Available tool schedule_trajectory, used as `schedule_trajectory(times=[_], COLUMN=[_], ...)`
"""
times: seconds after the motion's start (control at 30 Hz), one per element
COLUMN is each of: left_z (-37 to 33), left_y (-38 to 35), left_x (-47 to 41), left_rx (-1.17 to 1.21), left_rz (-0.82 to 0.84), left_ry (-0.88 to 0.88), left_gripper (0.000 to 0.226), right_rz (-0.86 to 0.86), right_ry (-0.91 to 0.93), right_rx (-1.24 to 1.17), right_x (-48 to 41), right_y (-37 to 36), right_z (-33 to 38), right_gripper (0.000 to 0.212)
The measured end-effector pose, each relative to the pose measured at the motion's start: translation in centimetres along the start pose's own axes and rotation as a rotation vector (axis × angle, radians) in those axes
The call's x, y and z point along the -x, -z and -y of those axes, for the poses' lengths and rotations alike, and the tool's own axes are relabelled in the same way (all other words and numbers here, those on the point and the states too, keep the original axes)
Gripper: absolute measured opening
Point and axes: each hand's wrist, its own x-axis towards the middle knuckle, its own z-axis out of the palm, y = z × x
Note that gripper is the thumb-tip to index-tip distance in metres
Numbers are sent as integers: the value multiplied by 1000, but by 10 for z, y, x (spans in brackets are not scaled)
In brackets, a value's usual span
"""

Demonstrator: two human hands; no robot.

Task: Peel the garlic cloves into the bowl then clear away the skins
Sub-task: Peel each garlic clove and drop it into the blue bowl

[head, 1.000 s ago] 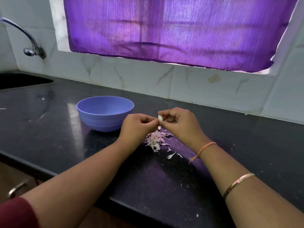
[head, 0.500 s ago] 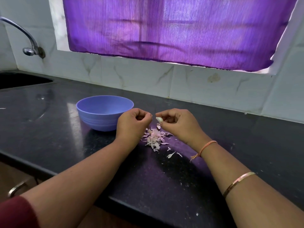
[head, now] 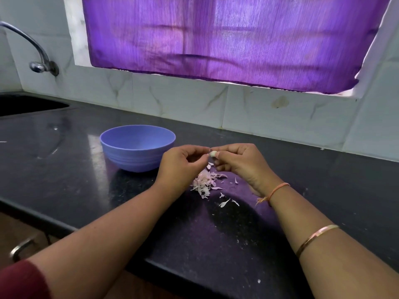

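On the black counter [head: 64, 180], a heap of pinkish skins [head: 204, 181] lies to the right of the blue bowl [head: 138, 147], nearer the person. Above the heap, right of the bowl, the right hand [head: 241, 165] pinches a pale garlic clove [head: 212, 153] between thumb and forefinger. The left hand [head: 181, 167], fingers curled, nips the clove's end. The bowl stands upright, its bottom out of sight. Beyond the bowl hangs a purple curtain [head: 226, 39].

Open countertop [head: 323, 180] stretches right of the garlic skin pile [head: 204, 181]; the blue bowl [head: 138, 152] stands just left of it
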Motion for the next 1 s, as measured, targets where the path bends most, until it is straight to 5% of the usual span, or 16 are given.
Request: schedule_trajectory(times=[1.0], left_z=[1], left_y=[1], left_x=[-2], left_rx=[-88], left_rz=[-31], left_ry=[30], left_gripper=[12], right_rz=[26], right_ry=[-3], right_rx=[-29], right_x=[2], right_y=[0], right_z=[2], right_gripper=[8])
